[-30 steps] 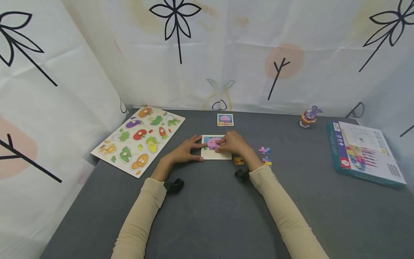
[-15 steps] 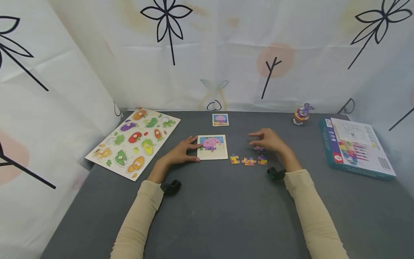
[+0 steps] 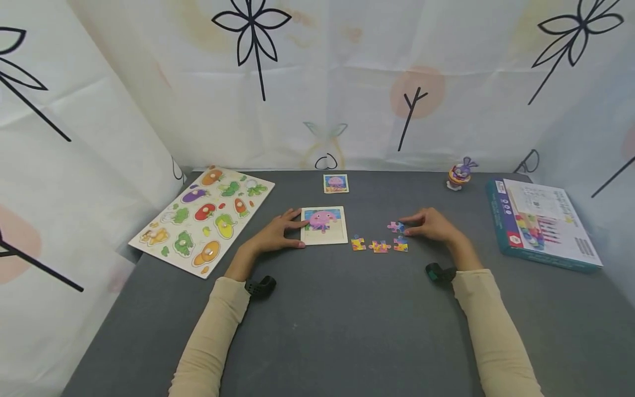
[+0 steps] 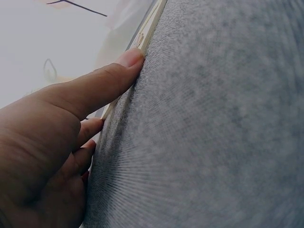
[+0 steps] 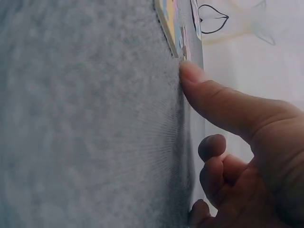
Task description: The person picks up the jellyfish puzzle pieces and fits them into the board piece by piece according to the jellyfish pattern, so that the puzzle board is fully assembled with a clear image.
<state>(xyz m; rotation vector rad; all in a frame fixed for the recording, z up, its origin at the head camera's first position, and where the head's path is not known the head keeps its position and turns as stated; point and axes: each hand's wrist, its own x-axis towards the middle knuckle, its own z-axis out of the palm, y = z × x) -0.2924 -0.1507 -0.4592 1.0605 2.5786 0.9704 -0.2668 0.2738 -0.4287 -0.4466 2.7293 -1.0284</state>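
My left hand rests at the left side of a square puzzle tray, thumb and fingertips touching its edge. Inside the tray lies a partly assembled picture of a pink creature on blue. With thumb and forefinger, my right hand pinches a pink and blue puzzle piece lying on the table. Between hand and tray are yellow and purple puzzle pieces, one nearest the tray, a wider one and a third. In the right wrist view the thumb meets the piece's edge; the forefinger is hidden.
A small picture card lies behind the tray. A vegetable peg board is at the left. At the back right stands a purple rabbit figurine, with a flat box beside it. White printed cloth hangs behind the grey table.
My right hand let go of a piece in the tray, moved right and came down at the pink and blue piece. The left hand stayed on the tray's edge. The head view shifted slightly.
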